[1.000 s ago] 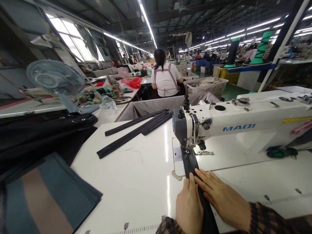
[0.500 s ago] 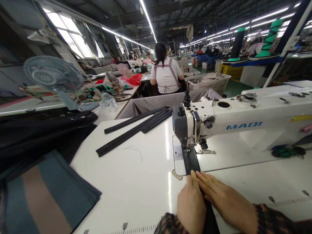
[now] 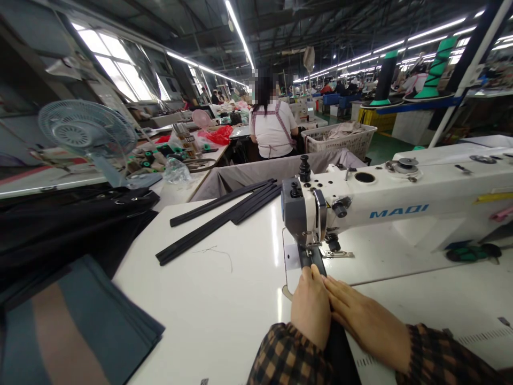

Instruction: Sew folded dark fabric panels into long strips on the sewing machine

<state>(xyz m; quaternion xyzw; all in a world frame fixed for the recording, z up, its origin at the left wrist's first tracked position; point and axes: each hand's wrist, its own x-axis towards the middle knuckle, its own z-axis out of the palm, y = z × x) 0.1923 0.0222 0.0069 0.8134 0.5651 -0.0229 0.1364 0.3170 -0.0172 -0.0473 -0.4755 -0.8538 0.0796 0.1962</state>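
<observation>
A black fabric strip (image 3: 340, 355) runs from the near table edge up under the presser foot of a white sewing machine (image 3: 395, 198). My left hand (image 3: 311, 302) is closed on the strip just before the foot, its fingertips pressed together on the cloth. Along the strip's right side lies my right hand (image 3: 366, 321), its long fingers straight and together, the thumb tucked against the fabric; it grips that edge. Both hands almost touch. The strip's middle is hidden beneath them.
Several black strips (image 3: 216, 227) lie on the white table at the left, with loose thread (image 3: 216, 251) near them. A stack of blue-grey panels (image 3: 92, 315) sits at the left edge. Beyond are a fan (image 3: 86, 131), a seated person (image 3: 274, 125) and a white basket (image 3: 340, 141).
My left hand has moved forward along the strip, closer to the presser foot. My right hand has shifted slightly forward too. The strip's visible length before the foot is shorter.
</observation>
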